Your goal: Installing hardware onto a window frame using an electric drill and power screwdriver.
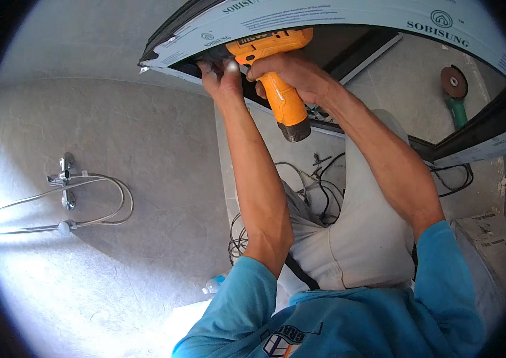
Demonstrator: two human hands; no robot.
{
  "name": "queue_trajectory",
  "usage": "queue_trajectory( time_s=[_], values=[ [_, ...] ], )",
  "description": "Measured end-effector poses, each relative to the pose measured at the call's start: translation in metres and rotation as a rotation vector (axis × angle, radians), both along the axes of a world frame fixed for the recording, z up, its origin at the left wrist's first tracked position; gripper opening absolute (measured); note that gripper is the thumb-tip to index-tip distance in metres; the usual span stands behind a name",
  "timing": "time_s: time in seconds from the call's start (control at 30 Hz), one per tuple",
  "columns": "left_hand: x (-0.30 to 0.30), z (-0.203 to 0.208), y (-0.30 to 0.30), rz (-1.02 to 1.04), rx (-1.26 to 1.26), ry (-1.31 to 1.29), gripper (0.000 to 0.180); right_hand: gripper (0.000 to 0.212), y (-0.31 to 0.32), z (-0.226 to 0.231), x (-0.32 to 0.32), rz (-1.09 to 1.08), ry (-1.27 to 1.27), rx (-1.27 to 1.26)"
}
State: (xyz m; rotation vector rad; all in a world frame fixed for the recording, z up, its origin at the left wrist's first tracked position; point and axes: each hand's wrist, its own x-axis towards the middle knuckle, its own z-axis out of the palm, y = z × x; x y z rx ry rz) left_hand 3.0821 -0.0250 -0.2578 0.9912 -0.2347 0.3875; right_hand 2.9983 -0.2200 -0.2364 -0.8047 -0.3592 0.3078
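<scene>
An orange cordless drill with a black battery base is held in my right hand, fingers wrapped round the upper handle. Its black chuck end points left, into a dark frame covered with pale printed protective film. My left hand is at the front of the drill, thumb and fingers closed together against the inner side of the frame. What those fingers pinch, and the drill's tip, are hidden in shadow behind the frame's edge.
Right of the frame's bar lies an angle grinder with a reddish disc and green body. Black cables coil on the floor near my legs. A cardboard box sits at right, a plastic bottle lower left. A shower mixer with hose projects from the left wall.
</scene>
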Motion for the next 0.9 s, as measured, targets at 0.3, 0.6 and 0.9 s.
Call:
queue_trajectory(
  time_s=[0.3, 0.6, 0.9],
  values=[
    [0.012, 0.000, 0.009, -0.059, -0.037, 0.031, 0.050, 0.032, 0.000, 0.001, 0.000, -0.009, -0.011, -0.013],
    [0.001, 0.007, -0.006, 0.018, 0.005, 0.035, 0.049, 0.030, -0.003, 0.002, -0.002, -0.010, -0.033, -0.015],
    [-0.013, 0.021, -0.027, -0.051, -0.367, 0.135, 0.051, 0.027, -0.006, 0.002, -0.005, -0.014, 0.001, -0.019]
  ],
)
